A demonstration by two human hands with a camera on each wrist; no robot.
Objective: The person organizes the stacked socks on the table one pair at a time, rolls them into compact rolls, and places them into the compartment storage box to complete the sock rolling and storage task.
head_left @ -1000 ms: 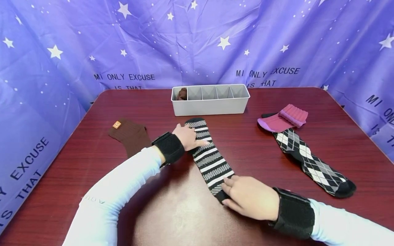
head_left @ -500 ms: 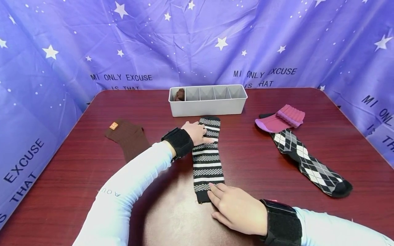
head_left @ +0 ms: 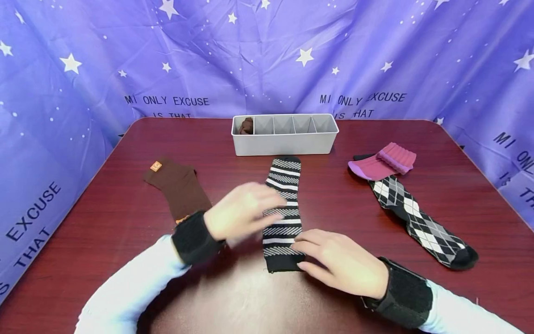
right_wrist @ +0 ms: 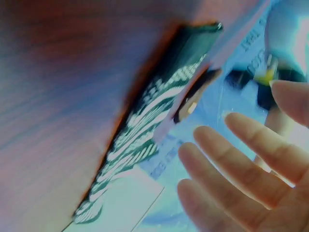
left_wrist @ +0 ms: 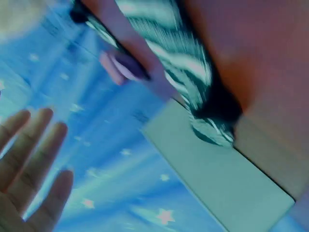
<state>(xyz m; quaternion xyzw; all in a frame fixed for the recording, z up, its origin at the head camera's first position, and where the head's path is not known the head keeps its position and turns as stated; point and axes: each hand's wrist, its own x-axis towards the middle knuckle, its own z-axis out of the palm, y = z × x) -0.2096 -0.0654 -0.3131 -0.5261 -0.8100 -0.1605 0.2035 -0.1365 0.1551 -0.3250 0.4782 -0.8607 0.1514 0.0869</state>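
A black, white and grey striped sock (head_left: 282, 240) lies flat and nearly straight on the table, toe away from me and black cuff nearest. Over its left side hovers my blurred left hand (head_left: 247, 209), fingers extended and nothing in them. At the cuff's right edge is my right hand (head_left: 340, 262), its fingers loosely spread; the right wrist view shows these fingers (right_wrist: 241, 169) apart from the sock. Left of my left hand lies a brown sock (head_left: 179, 185) with an orange tag, its near end partly hidden by the wrist strap.
A grey divided box (head_left: 285, 145) stands beyond the striped sock, with a brown bundle (head_left: 247, 126) in its leftmost compartment. To the right, a pink sock (head_left: 377, 164) lies over the end of an argyle sock (head_left: 421, 220). A purple star-patterned curtain (head_left: 267, 55) hangs behind the table.
The striped sock has swung from a slant to nearly straight. My left hand has left its upper part and come back toward me; my right hand has shifted to the cuff's right edge.
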